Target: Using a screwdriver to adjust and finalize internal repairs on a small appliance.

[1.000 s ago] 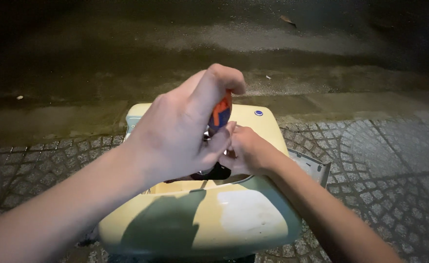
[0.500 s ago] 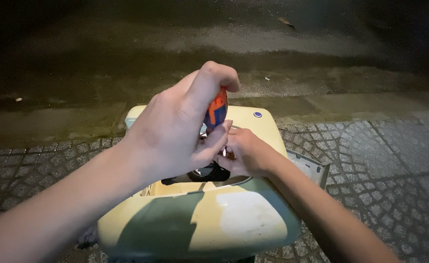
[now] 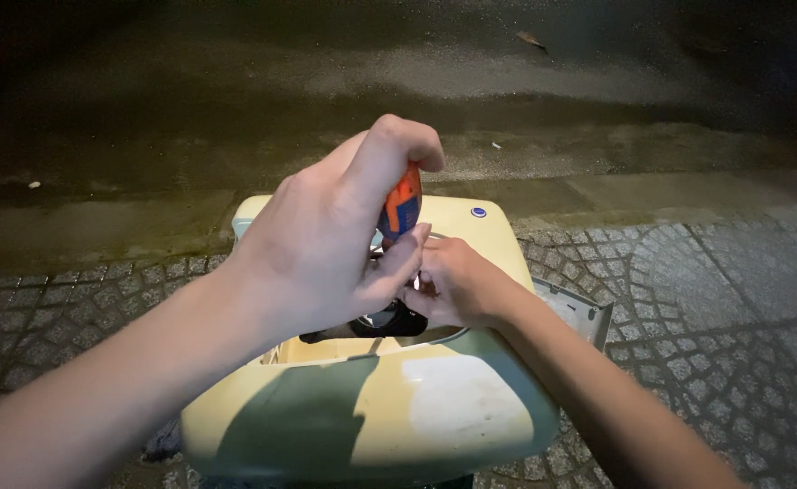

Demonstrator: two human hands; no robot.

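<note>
Gripping an orange-and-blue screwdriver handle (image 3: 402,203) at frame centre, the left hand (image 3: 321,249) has its fingers clamped around it, tool upright. The right hand (image 3: 456,282), fingers pinched together, rests beside the shaft over the cream-yellow housing (image 3: 435,412).

Two bare hands are in view, both the person's own – one left hand (image 3: 326,249) and one right hand (image 3: 457,285)

One orange-and-blue screwdriver handle (image 3: 402,203) shows between the left fingers – a single tool, its tip hidden

One pale cream-yellow plastic casing with rounded edges (image 3: 444,421), and on its far top face one small round blue button (image 3: 478,213)

One dark round part (image 3: 389,321) sits in the casing's single opening

One grey open-topped box (image 3: 580,312) beside the casing on the paving

One dry brown leaf (image 3: 531,39) on the road, and two small pale scraps (image 3: 34,185) lying well apart
</note>
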